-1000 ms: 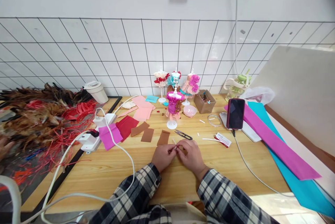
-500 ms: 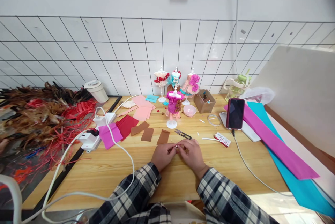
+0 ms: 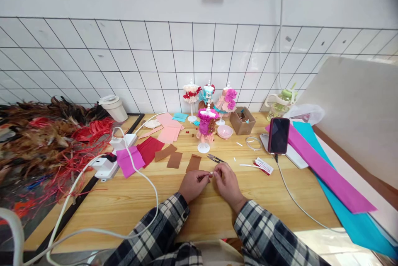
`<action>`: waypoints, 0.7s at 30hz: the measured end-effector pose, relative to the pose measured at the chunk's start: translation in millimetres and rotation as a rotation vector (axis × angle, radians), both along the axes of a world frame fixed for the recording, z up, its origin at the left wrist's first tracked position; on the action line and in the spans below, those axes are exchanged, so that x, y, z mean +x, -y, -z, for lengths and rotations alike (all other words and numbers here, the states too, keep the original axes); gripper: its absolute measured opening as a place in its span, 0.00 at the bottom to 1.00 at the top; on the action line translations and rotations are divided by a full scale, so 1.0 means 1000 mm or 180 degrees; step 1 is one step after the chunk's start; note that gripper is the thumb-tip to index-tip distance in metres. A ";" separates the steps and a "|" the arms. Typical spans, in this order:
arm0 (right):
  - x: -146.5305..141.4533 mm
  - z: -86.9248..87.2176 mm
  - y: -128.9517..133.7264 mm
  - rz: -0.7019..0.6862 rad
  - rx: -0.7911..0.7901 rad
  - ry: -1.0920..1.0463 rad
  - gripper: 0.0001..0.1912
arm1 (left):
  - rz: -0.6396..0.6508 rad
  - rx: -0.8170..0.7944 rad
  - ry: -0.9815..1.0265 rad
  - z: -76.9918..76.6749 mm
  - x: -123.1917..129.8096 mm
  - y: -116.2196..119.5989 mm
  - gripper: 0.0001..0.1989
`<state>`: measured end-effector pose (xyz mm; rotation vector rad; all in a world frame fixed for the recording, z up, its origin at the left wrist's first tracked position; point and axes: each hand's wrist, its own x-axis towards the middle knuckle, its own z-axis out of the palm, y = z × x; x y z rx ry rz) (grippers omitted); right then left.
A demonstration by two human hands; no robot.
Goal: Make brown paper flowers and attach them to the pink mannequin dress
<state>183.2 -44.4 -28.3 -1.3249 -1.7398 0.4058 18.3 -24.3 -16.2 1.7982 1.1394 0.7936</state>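
My left hand and my right hand meet over the front middle of the table, thumbs and fingertips pinched. Between the fingertips shows a tiny whitish piece, too small to name, which both hands seem to grip. Just beyond the right hand lies a pair of thread snips, partly covered by it. Past the left hand is a brown paper piece. A small white dress form in magenta, brown and pink ruffles stands straight ahead, with several similar decorated forms behind it.
Coloured paper sheets, a pink bowl and a cardboard box lie farther back. A propped phone trails a cable at right, beside long paper strips. At left are a power strip, looping white cables and feathers.
My right hand has turned and its fingertips have drawn slightly away from the left, showing more of the tiny whitish piece. It now covers the snips' handle end.
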 end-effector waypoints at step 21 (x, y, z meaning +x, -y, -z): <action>0.010 0.006 -0.014 0.1154 -0.0547 -0.1084 0.12 | -0.0124 -0.1748 0.2546 -0.001 -0.031 -0.016 0.05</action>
